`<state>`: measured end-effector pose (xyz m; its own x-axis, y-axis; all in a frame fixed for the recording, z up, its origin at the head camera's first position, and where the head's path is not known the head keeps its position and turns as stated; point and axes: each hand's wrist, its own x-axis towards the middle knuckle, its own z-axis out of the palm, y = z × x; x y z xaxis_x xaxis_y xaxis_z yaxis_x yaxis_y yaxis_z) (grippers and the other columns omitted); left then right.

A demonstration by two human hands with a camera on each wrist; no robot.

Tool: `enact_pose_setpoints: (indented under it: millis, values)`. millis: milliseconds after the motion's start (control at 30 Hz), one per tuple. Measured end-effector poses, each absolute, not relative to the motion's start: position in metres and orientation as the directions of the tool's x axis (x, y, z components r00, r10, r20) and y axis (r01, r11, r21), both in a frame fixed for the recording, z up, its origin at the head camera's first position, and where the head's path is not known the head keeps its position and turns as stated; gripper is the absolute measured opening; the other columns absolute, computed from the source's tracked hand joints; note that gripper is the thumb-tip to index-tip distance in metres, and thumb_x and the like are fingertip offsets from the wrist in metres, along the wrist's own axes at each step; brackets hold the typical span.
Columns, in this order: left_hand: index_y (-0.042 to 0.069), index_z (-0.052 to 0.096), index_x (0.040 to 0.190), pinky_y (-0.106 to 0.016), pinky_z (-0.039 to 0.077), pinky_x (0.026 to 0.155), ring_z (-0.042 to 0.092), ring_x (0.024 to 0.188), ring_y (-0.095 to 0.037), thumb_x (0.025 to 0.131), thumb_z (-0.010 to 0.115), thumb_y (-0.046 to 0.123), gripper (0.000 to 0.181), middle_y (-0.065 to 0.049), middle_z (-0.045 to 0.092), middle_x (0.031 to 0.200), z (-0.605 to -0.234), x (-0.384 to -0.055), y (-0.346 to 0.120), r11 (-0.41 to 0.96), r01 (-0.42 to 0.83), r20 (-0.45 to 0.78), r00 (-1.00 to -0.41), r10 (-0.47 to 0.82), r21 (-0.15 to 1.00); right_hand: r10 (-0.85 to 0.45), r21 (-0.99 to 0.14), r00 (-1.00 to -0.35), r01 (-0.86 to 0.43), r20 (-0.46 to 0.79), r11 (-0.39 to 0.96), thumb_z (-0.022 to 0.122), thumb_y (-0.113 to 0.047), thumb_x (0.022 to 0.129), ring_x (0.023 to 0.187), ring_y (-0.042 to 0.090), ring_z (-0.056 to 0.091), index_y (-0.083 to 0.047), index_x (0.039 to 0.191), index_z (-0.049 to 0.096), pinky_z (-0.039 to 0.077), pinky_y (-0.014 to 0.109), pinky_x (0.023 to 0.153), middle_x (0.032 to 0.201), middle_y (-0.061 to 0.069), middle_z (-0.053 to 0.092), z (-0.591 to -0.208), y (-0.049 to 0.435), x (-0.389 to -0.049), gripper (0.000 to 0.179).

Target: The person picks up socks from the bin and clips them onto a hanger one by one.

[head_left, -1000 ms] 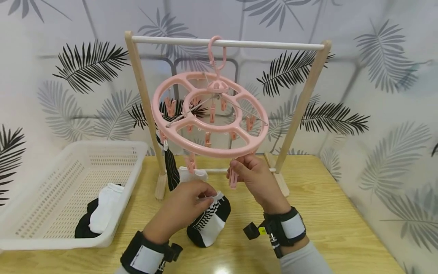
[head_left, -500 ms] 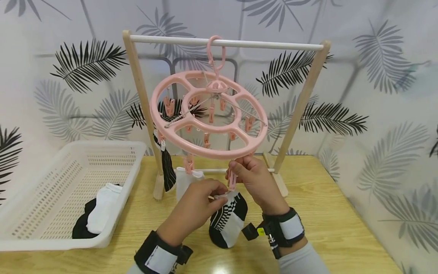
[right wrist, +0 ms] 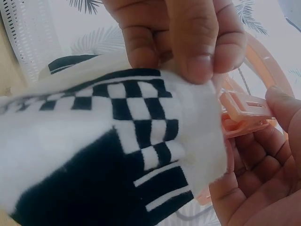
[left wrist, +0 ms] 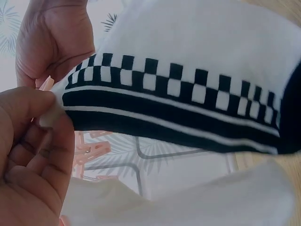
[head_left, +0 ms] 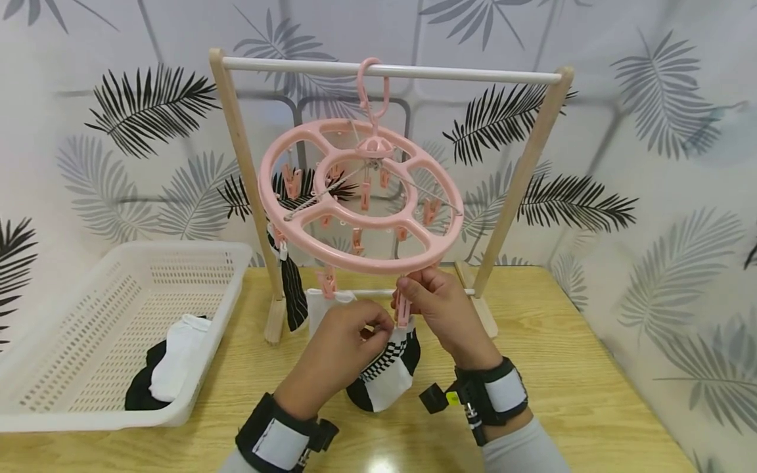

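My left hand [head_left: 340, 345] pinches the white cuff of a black-and-white checkered sock [head_left: 387, 380] between thumb and fingers. The sock hangs below, partly covered by that hand in the head view. A pink clothespin [head_left: 403, 310] hangs from the front of a round pink drying hanger [head_left: 378, 265]. My right hand [head_left: 446, 315] holds this clothespin by its upper end. In the right wrist view, the cuff meets the tip of the clothespin [right wrist: 247, 107], with the right thumb on its handle. Whether cloth lies between its jaws, I cannot tell.
The hanger hooks over the white bar [head_left: 461, 73] of a wooden stand. Other clothespins carry a striped black sock [head_left: 294, 292] and a white sock [head_left: 319, 312]. At left stands a white basket [head_left: 227, 299] with a white sock [head_left: 177, 358] and black ones inside.
My left hand has brought the checkered sock right and up to the clothespin, its cuff now at the clothespin's tip. My right hand has stayed on the clothespin.
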<state>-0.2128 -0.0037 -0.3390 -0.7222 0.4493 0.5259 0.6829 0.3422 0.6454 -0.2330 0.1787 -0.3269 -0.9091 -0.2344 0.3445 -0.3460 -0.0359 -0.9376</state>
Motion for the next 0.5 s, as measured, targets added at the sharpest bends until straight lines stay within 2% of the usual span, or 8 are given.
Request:
enact_pose_setpoints:
  millis: [267, 500]
  values:
    - [0.016, 0.066, 0.081, -0.028, 0.053, 0.064, 0.056, 0.075, -0.001, 0.081, 0.064, 0.002, 0.014, 0.008, 0.064, 0.081, -0.3346, -0.2104, -0.0022, 0.366, 0.682, 0.554, -0.73, 0.4, 0.633, -0.258, -0.929, -0.893, -0.366, 0.369, -0.061, 0.051, -0.018, 0.096, 0.064, 0.019, 0.058, -0.004, 0.091, 0.06, 0.052, 0.026, 0.06, 0.074, 0.003, 0.061, -0.3271, 0.1803, -0.2336, 0.017]
    - [0.014, 0.067, 0.082, -0.026, 0.054, 0.066, 0.058, 0.077, -0.003, 0.081, 0.064, 0.001, 0.013, 0.005, 0.066, 0.082, -0.335, -0.2106, -0.0024, 0.297, 0.683, 0.544, -0.72, 0.432, 0.668, -0.259, -0.921, -0.888, -0.389, 0.38, -0.02, 0.051, -0.02, 0.097, 0.064, 0.022, 0.057, -0.005, 0.092, 0.062, 0.05, 0.028, 0.059, 0.072, 0.002, 0.061, -0.3247, 0.1812, -0.2343, 0.019]
